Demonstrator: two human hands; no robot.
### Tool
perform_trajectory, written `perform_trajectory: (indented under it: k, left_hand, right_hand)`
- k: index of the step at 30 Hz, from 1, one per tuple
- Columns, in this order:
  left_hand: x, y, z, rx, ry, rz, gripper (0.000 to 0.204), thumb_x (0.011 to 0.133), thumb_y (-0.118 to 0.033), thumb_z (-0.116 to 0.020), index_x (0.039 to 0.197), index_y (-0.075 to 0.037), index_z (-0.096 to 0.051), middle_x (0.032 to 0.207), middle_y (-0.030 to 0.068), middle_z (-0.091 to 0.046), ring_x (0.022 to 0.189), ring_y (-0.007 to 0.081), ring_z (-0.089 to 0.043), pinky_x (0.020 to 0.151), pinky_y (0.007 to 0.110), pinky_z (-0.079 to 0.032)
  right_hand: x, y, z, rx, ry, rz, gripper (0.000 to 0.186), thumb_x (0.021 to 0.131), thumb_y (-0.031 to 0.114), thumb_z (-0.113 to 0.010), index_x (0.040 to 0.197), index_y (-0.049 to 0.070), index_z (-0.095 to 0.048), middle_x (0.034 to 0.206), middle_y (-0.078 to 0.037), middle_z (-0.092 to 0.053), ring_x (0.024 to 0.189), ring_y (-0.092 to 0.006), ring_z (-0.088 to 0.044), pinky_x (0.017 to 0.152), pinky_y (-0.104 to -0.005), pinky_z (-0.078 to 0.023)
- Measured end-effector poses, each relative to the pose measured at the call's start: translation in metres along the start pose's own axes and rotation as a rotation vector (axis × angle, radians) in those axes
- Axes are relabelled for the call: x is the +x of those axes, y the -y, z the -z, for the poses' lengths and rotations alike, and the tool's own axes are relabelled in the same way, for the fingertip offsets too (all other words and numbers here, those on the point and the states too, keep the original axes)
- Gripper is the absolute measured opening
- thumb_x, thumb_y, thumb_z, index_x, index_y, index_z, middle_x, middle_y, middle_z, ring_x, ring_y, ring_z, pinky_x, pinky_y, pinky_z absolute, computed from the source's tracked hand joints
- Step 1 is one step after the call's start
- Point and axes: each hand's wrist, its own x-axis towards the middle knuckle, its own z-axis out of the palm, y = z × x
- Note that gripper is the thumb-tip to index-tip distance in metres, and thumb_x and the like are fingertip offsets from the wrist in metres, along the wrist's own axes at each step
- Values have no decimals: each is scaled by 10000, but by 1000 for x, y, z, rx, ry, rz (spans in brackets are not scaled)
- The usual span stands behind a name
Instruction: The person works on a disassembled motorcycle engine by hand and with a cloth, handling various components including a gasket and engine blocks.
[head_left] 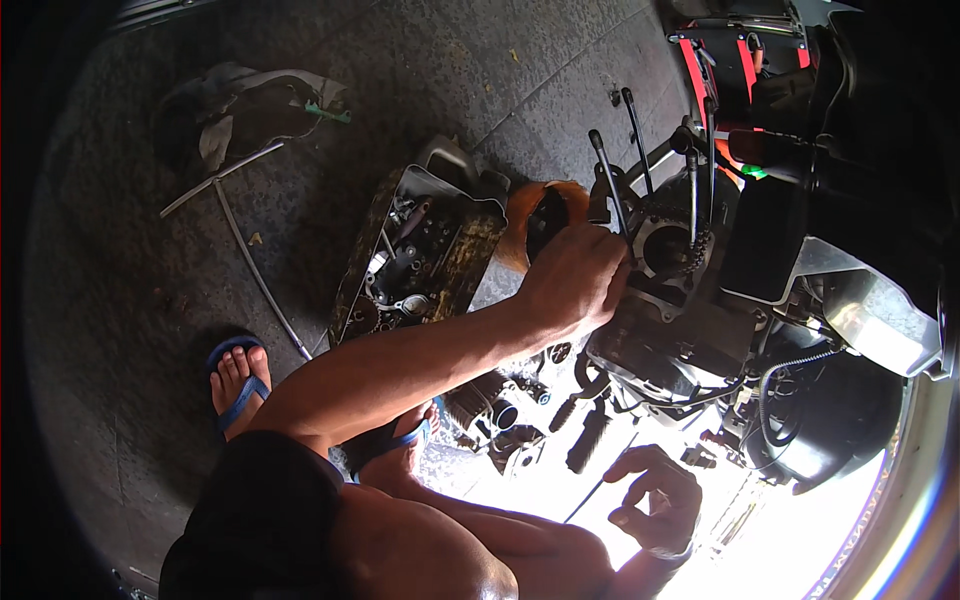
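Observation:
My left hand [578,278] is closed in a fist at the near side of a motorcycle engine [665,330]. It is right at the lower end of a long upright metal stud [608,180]; what its fingers hold is hidden. Other studs and a chain [696,255] rise around the round opening [664,247] in the engine. Lower down, in bright light, my right hand [658,500] has its fingers curved and thumb apart, with a visible gap between them. A thin dark rod [588,501] lies close to its fingertips.
A grimy cut-open metal can [470,262] holds bolts and small parts. Behind it stands an orange container [520,222]. Engine parts [492,408] lie near my sandalled feet [238,382]. A rag [216,140] and thin pale tubing [245,245] are on the floor; a red-edged tool case [690,70] sits at far right.

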Motion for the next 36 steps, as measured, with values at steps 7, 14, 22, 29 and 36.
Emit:
perform_trajectory:
  k: [7, 14, 22, 29, 36]
  left_hand:
    - [0, -6, -1, 19, 27, 52, 115, 790, -11, -681, 825, -20, -572, 808, 119, -592, 791, 312, -606, 708, 414, -503]
    - [3, -10, 2, 54, 84, 27, 81, 808, -12, -658, 804, -12, -577, 805, 132, -591, 813, 323, -604, 735, 437, -496]
    - [-1, 0, 3, -83, 73, 6, 88, 808, -9, -664, 850, -30, -589, 810, 122, -589, 810, 321, -601, 730, 432, -489]
    - [-5, -2, -1, -22, 2, 82, 144, 786, 8, -691, 853, -33, -570, 804, 122, -589, 763, 318, -604, 670, 420, -494]
    - [1, -13, 0, 43, 63, 123, 86, 812, -34, -681, 829, -19, -598, 818, 129, -601, 779, 322, -610, 699, 436, -498]
  right_hand:
    - [0, -3, 2, -14, 11, -21, 263, 595, 98, -852, 701, 64, -613, 907, -142, -716, 855, -254, -662, 794, -394, -477]
    - [1, -8, 2, 40, 34, -29, 257, 653, 144, -849, 715, 52, -617, 923, -166, -699, 873, -253, -640, 795, -385, -464]
    - [-2, -9, 5, 20, 2, -42, 236, 626, 105, -837, 720, 60, -625, 925, -152, -712, 882, -264, -645, 817, -394, -460]
    - [-3, -12, 7, 40, 23, -30, 310, 704, 206, -865, 708, 42, -601, 931, -182, -679, 905, -257, -630, 774, -378, -482]
    - [-5, -15, 9, 63, 32, -12, 273, 686, 153, -853, 710, 43, -604, 928, -183, -680, 902, -259, -621, 781, -385, -477]
